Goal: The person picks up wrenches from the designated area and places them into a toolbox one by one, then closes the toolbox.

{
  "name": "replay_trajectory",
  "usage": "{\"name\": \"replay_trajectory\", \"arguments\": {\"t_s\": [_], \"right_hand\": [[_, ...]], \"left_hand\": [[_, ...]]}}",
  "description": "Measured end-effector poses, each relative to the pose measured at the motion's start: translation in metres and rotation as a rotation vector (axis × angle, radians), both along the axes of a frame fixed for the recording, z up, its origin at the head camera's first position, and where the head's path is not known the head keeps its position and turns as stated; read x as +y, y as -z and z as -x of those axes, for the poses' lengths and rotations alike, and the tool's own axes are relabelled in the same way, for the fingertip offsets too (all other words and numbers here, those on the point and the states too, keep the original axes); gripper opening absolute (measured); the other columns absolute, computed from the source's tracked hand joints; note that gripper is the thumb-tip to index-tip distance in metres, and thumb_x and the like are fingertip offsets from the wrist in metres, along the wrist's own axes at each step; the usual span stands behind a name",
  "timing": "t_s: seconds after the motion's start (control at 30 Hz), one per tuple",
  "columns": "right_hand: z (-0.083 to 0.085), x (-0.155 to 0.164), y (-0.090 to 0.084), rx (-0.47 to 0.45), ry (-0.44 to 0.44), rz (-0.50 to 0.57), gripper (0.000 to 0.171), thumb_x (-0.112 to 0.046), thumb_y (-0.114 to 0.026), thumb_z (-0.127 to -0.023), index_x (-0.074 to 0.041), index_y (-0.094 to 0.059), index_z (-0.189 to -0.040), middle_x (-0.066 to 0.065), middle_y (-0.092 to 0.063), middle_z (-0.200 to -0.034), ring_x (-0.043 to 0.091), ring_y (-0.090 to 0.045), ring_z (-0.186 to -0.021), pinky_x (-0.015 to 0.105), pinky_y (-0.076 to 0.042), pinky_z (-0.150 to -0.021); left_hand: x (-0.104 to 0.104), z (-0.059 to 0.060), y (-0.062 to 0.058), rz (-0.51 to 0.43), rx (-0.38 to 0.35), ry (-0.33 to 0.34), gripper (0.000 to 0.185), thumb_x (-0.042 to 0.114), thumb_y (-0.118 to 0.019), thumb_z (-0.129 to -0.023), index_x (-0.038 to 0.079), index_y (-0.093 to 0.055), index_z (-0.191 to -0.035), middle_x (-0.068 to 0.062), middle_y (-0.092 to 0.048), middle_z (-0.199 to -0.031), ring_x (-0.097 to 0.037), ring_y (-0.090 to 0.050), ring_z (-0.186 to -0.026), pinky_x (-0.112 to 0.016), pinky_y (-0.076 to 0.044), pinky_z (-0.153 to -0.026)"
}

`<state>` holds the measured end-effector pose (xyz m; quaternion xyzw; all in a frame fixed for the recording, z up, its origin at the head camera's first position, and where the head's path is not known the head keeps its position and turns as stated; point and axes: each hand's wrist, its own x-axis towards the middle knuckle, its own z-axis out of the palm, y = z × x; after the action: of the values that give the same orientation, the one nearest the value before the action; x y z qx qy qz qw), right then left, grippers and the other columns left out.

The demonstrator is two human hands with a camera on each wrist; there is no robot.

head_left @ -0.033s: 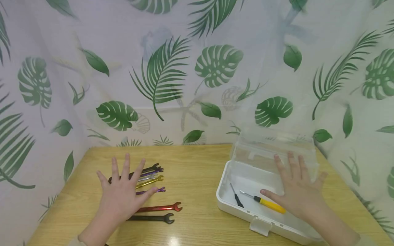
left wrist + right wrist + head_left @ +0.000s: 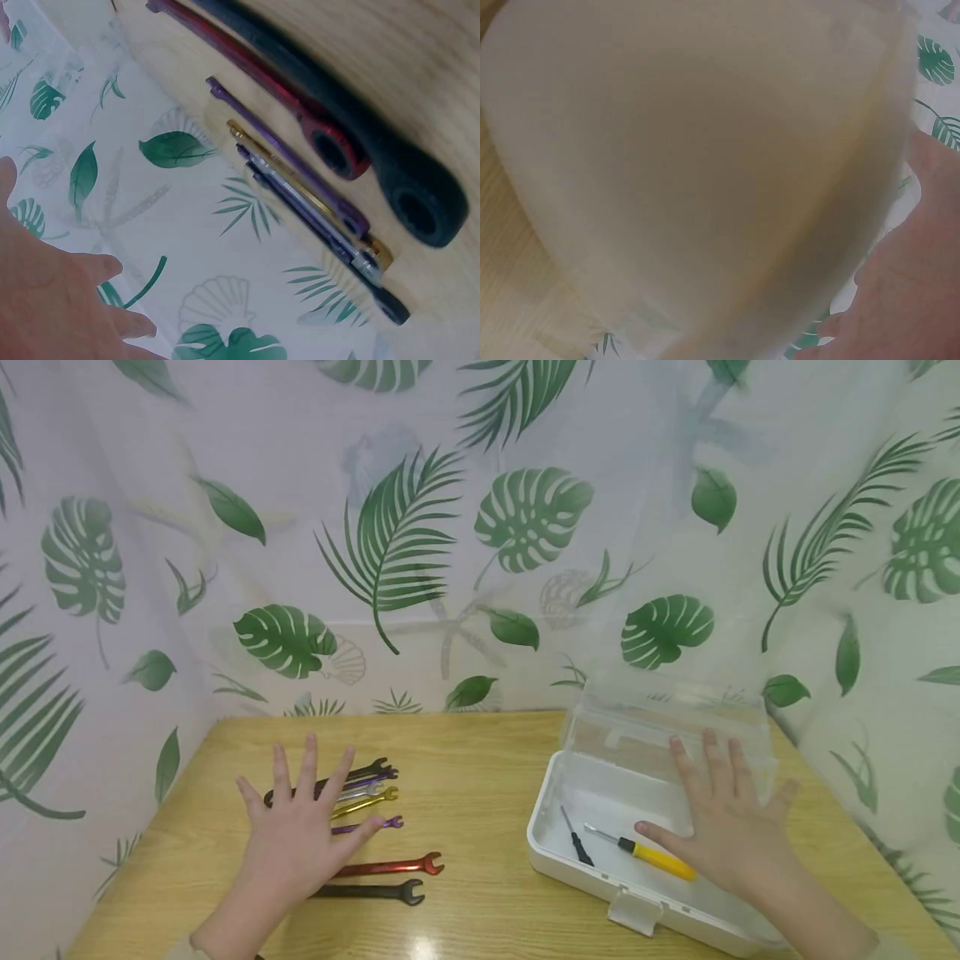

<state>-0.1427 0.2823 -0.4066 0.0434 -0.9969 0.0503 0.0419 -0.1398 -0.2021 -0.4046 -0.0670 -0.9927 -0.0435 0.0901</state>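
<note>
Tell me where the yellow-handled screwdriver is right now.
In the head view, the yellow-handled screwdriver lies inside the open white box on the table's right side, beside a small black screwdriver and just under the right hand.

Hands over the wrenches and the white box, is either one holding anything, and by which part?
Nothing is held. The left hand is spread flat over the wrenches; the right hand is spread over the open box.

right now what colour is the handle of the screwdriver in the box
Yellow: the screwdriver lies in the white box; the head view shows it best.
</note>
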Motion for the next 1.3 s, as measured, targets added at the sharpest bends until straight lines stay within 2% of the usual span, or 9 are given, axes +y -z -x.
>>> {"name": "replay_trajectory", "arguments": {"t_s": [0.3, 0.6, 0.77, 0.93, 1.3], "right_hand": [[-0.004, 0.005, 0.0, 0.018, -0.009, 0.015, 0.123, -0.079, -0.066, -0.087, -0.018, -0.001, -0.172, 0.031, 0.004, -0.175, 0.06, -0.001, -0.158, 0.098, 0.006, -0.102], [-0.009, 0.01, 0.003, 0.046, -0.004, 0.012, 0.123, -0.08, -0.065, -0.087, -0.018, 0.0, -0.172, 0.031, 0.003, -0.175, 0.06, -0.001, -0.159, 0.098, 0.004, -0.104], [-0.01, 0.014, 0.007, 0.048, -0.006, 0.008, 0.123, -0.08, -0.064, -0.088, -0.017, 0.001, -0.172, 0.032, 0.006, -0.174, 0.06, 0.001, -0.159, 0.098, 0.005, -0.103], [-0.01, 0.02, 0.007, 0.075, -0.005, 0.008, 0.122, -0.079, -0.064, -0.089, -0.016, 0.0, -0.172, 0.033, 0.007, -0.174, 0.059, 0.006, -0.159, 0.098, 0.003, -0.102], [-0.014, 0.03, -0.003, 0.098, 0.027, 0.01, 0.121, -0.078, -0.063, -0.09, -0.014, 0.0, -0.172, 0.033, 0.008, -0.174, 0.062, -0.002, -0.157, 0.098, 0.001, -0.103]], "left_hand": [[0.002, 0.002, 0.009, -0.024, 0.0, 0.034, 0.093, 0.08, -0.053, -0.094, 0.024, -0.036, -0.167, -0.024, -0.02, -0.175, -0.058, -0.01, -0.16, -0.089, -0.006, -0.117], [0.009, 0.006, 0.009, -0.042, -0.027, 0.05, 0.092, 0.075, -0.057, -0.095, 0.027, -0.031, -0.169, -0.021, -0.016, -0.177, -0.054, -0.007, -0.162, -0.084, -0.005, -0.122], [0.016, 0.009, 0.01, -0.035, -0.026, 0.073, 0.092, 0.074, -0.059, -0.096, 0.025, -0.031, -0.169, -0.022, -0.016, -0.177, -0.054, -0.009, -0.162, -0.083, -0.009, -0.123], [0.026, 0.017, 0.012, -0.049, -0.018, 0.118, 0.092, 0.076, -0.055, -0.096, 0.025, -0.031, -0.168, -0.02, -0.014, -0.178, -0.052, -0.008, -0.163, -0.082, -0.009, -0.123], [0.065, 0.032, 0.012, -0.074, -0.054, 0.215, 0.091, 0.076, -0.051, -0.098, 0.025, -0.027, -0.17, -0.02, -0.012, -0.178, -0.05, -0.003, -0.164, -0.077, -0.008, -0.127]]}}
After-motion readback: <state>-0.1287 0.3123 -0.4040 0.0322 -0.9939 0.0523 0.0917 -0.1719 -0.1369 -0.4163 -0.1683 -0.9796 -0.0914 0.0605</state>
